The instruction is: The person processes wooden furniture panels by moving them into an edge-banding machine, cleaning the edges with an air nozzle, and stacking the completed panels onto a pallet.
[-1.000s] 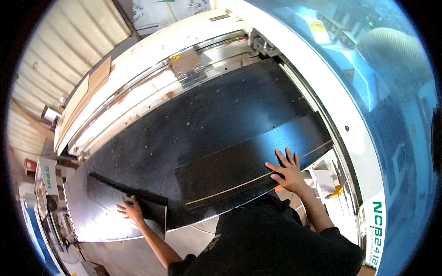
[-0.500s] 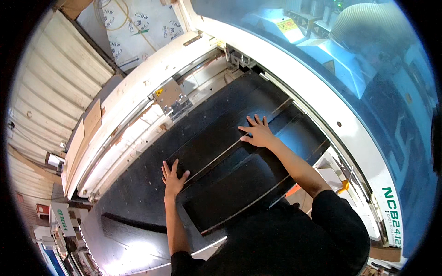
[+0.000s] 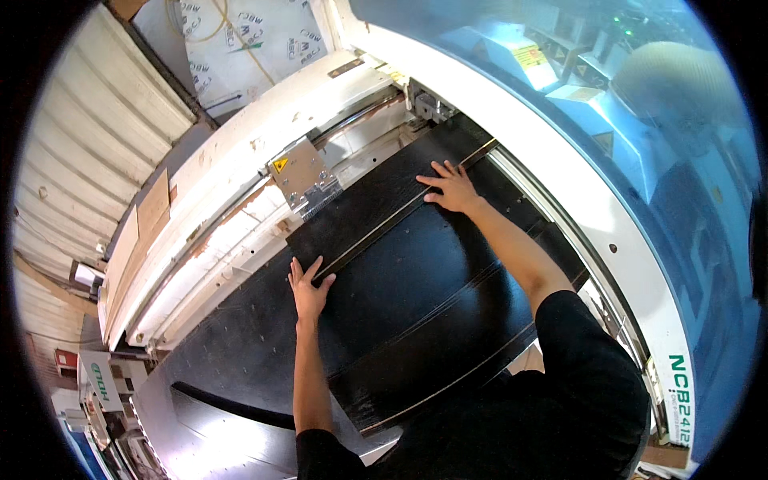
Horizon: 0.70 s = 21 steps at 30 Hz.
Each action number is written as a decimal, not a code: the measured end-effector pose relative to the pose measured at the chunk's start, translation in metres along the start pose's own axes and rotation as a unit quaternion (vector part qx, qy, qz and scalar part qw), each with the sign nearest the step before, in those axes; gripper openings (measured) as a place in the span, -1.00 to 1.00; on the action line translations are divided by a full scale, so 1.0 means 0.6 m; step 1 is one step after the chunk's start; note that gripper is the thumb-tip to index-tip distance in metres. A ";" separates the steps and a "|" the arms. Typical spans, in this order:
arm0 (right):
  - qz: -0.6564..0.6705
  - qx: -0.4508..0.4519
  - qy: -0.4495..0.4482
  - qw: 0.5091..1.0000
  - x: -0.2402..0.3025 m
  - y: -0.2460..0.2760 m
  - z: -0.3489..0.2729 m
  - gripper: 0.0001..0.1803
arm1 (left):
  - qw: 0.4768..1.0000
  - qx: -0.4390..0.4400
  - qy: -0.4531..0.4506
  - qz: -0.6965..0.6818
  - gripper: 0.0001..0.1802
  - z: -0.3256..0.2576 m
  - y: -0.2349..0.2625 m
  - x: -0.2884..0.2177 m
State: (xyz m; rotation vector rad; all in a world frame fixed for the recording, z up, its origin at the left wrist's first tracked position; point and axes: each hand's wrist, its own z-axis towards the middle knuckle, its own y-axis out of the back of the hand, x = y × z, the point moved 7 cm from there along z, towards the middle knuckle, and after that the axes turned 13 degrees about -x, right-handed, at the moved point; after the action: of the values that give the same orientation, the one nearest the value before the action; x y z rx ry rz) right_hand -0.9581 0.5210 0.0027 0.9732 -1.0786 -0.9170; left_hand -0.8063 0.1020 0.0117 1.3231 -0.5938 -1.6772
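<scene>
A long black panel (image 3: 376, 204) with a pale near edge lies flat across the dark machine table (image 3: 240, 316). My left hand (image 3: 310, 292) rests on its left end, fingers spread and thumb along the near edge. Farther right, my right hand (image 3: 450, 189) lies over the same edge, also with spread fingers. Neither hand is wrapped round anything. Closer to my body lies a second black panel (image 3: 432, 368) with a pale near edge, partly hidden by my torso and right arm.
Beyond the far panel, a metal clamp block (image 3: 301, 172) with a yellow warning label sits on a rail. A white machine frame (image 3: 576, 192) with a blue translucent cover (image 3: 704, 264) bounds the right. A dark strip (image 3: 232, 406) lies on the table at left.
The far panel has slid away from me toward the clamp block and rail, both hands moving with it. A wider band of dark table shows between the two panels.
</scene>
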 end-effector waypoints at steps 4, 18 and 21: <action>-0.007 -0.024 0.028 0.999 -0.006 -0.001 0.005 -0.34 | 1.000 -0.023 0.001 -0.015 -0.37 -0.001 0.001 -0.004; -0.012 -0.268 -0.168 0.949 -0.107 0.009 -0.020 -0.25 | 0.996 -0.079 -0.026 0.014 -0.30 0.049 -0.059 -0.057; -0.013 -0.278 -0.238 0.930 -0.123 0.006 -0.020 -0.15 | 0.995 -0.095 -0.028 0.017 -0.26 0.051 -0.056 -0.053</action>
State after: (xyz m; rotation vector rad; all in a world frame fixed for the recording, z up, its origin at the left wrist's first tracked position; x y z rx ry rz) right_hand -0.9620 0.5931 -0.0165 0.2933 -1.1086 -1.4301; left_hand -0.8459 0.1413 0.0107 1.1271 -0.4737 -1.7021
